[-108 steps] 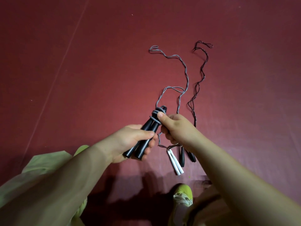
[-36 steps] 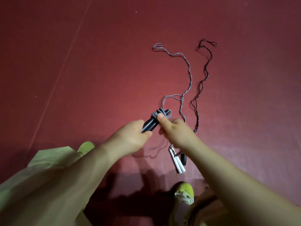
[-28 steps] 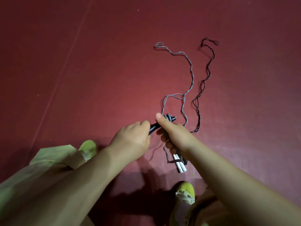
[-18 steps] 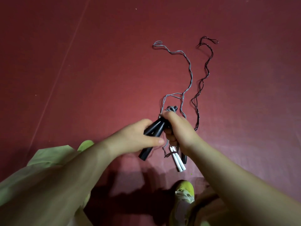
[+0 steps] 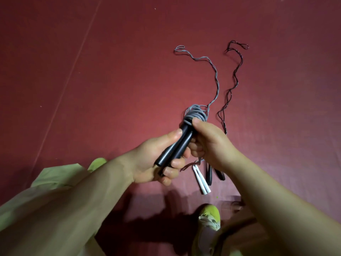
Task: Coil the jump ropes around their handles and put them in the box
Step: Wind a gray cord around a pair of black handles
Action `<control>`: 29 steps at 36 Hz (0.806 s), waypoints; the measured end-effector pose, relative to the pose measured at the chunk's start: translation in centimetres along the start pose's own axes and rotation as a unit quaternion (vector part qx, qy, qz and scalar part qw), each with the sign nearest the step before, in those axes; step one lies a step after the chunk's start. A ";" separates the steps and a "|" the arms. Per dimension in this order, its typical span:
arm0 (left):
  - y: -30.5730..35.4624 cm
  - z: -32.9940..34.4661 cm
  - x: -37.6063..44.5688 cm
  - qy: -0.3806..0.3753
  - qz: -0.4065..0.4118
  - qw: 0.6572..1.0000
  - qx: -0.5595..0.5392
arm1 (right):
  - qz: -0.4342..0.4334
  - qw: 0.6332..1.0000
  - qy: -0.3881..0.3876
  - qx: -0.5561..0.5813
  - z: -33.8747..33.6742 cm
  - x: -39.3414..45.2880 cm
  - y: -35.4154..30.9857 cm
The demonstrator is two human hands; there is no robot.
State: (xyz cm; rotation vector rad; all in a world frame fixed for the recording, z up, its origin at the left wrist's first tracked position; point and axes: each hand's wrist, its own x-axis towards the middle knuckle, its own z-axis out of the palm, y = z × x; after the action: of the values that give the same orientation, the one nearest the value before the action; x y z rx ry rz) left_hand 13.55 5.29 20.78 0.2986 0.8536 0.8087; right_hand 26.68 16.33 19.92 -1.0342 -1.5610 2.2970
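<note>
A: Hands?
B: Left hand (image 5: 156, 159) grips the pair of black handles (image 5: 175, 146) at centre frame; right hand (image 5: 208, 143) pinches them just under the grey rope coil (image 5: 195, 115) wound round their tops.
A: Rest of the grey rope?
B: Loose grey rope tail (image 5: 216, 84) runs over the red floor (image 5: 110, 71) toward upper right; dark rope (image 5: 230, 89) lies beside it; white handles (image 5: 201, 182) and dark handles (image 5: 209, 174) lie on the floor below the right hand.
</note>
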 end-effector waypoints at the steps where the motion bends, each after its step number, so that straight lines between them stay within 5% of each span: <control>1: 0.0 0.1 0.0 0.038 0.009 0.998 0.041 | 0.001 1.000 0.012 0.001 0.0 0.1 0.1; 6: -0.6 0.2 0.9 0.198 0.030 0.962 0.187 | 0.043 0.997 0.044 -0.042 0.3 0.2 0.4; 13: -1.0 -1.4 2.0 0.274 0.020 0.909 0.314 | 0.075 0.987 0.062 -0.127 0.5 0.0 0.7; 17: -1.4 -2.3 2.1 0.343 0.029 0.764 0.546 | 0.114 0.982 0.082 -0.125 0.7 0.0 0.9; 22: -1.6 -1.5 1.8 0.379 0.073 0.662 0.643 | 0.080 0.979 0.134 -0.127 1.0 0.0 0.6; 25: -1.6 -1.5 1.9 0.372 0.099 0.672 0.632 | 0.067 0.980 0.149 -0.114 1.1 0.1 0.5; 29: -1.3 -2.1 2.0 0.316 0.093 0.794 0.510 | 0.024 0.985 0.143 -0.098 1.2 -0.1 0.1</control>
State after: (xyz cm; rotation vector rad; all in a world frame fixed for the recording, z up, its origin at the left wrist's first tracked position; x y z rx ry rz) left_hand 13.35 5.69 17.65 1.1229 1.9037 0.5463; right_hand 25.96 15.31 20.09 -1.3927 -1.6800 1.9428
